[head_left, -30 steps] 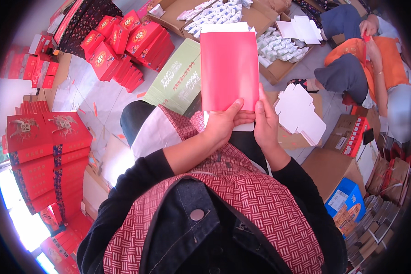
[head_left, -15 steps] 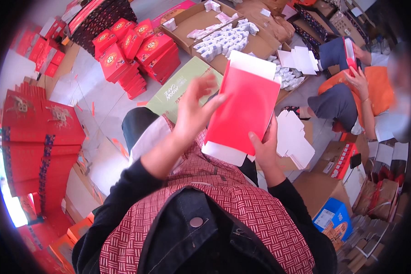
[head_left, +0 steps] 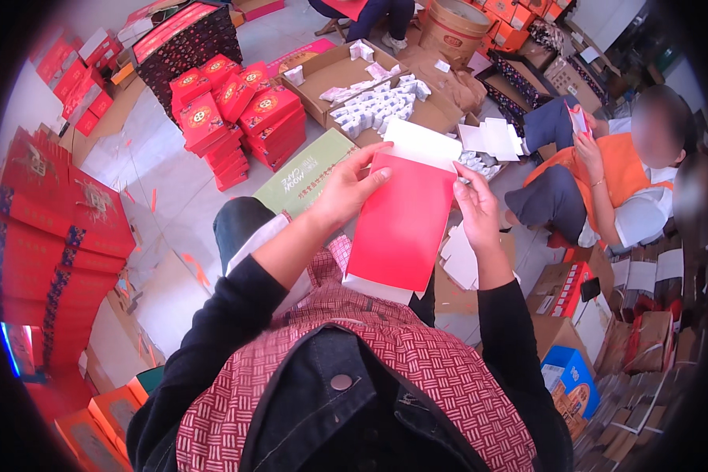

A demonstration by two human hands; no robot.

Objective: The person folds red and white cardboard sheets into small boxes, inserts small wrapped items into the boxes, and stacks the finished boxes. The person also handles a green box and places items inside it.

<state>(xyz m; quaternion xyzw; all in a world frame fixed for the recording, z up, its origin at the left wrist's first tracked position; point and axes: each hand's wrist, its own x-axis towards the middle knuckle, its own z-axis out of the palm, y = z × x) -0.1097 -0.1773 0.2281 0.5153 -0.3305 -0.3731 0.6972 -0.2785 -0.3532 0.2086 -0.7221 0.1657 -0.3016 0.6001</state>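
A red paper carton with white flaps at its two ends stands out in front of my lap, tilted slightly. My left hand pinches its upper left edge, thumb on the red face. At the upper right corner my right hand grips the carton, fingers close to the white top flap. Beneath the right wrist lie flat white card pieces. A green box lies beyond my left hand.
Stacked red gift boxes stand at the far left. Shallow cardboard trays hold small white pieces. To the right sits a person in an orange apron holding a red item. Large red boxes rise at my left.
My left hand has closed on the carton's upper left edge. The right hand has moved up to its upper right corner. The carton is now more upright and shifted left.
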